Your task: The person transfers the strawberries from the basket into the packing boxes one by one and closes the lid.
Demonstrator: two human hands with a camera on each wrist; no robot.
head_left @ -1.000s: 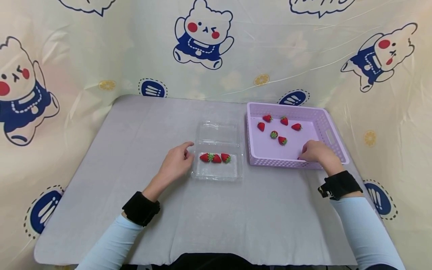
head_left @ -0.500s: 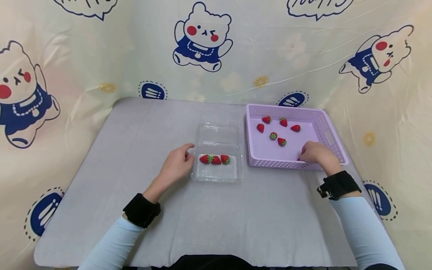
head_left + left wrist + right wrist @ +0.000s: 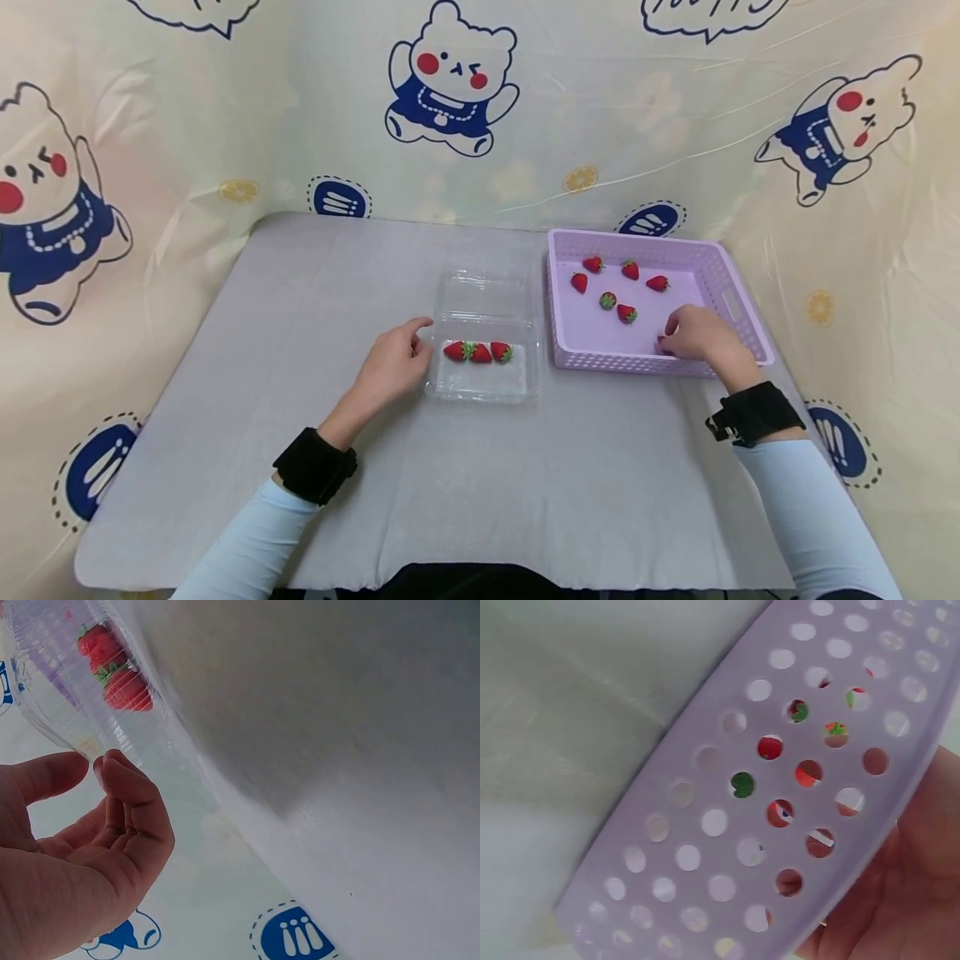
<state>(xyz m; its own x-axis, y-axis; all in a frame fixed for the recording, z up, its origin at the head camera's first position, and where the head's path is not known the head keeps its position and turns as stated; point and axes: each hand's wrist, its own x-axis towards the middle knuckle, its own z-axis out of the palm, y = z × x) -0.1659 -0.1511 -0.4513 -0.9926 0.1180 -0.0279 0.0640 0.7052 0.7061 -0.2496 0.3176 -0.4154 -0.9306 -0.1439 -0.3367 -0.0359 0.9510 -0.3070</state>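
The left hand (image 3: 392, 360) pinches the left rim of the box (image 3: 480, 385) between thumb and finger. Three strawberries (image 3: 481, 354) lie in a row inside the box. Right of the box, in the basket (image 3: 615, 362), the right hand (image 3: 703, 335) clamps a strawberry (image 3: 661, 339) in its fingertips; six berries (image 3: 627, 314) lie farther back.

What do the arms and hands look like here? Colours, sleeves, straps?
The left hand and right hand are bare. Left sleeve and right sleeve are light blue. Wide black wristbands: left band looks plain, right band has small shiny details at its edge.
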